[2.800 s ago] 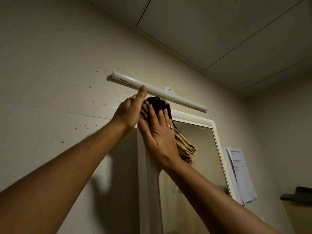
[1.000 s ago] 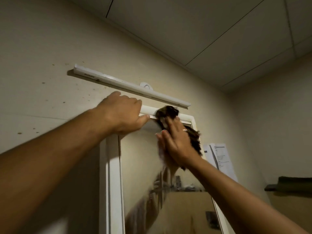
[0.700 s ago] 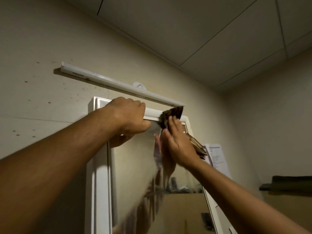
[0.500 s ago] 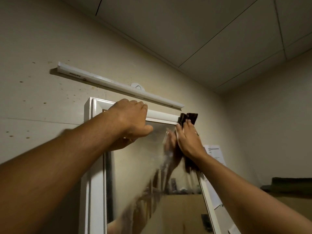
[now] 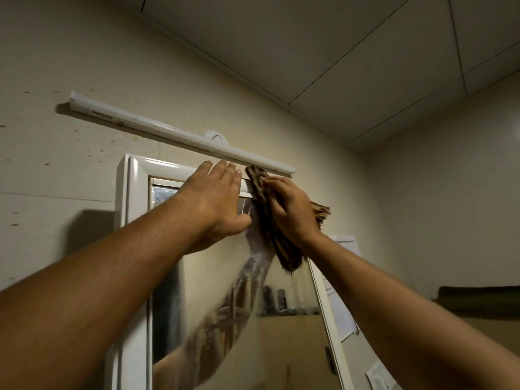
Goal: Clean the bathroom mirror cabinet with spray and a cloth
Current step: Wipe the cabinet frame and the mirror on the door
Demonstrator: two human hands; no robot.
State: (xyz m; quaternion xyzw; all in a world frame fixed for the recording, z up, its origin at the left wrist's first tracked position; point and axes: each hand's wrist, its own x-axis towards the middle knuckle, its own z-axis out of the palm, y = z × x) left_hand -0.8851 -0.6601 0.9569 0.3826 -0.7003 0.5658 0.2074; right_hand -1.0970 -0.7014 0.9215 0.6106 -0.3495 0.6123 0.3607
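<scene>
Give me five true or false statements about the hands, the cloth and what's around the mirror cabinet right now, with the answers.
1. The right hand holds the striped cloth against the upper right of the mirror cabinet. True.
2. The left hand grips a spray bottle. False: it lies with straight fingers on the cabinet's top frame, and no spray bottle is in view.
3. A white light bar is mounted on the wall above the cabinet. True.
4. The cloth is plain white. False: it is brown with stripes.
5. A sheet of paper hangs to the left of the cabinet. False: it hangs on the wall to its right.
</scene>
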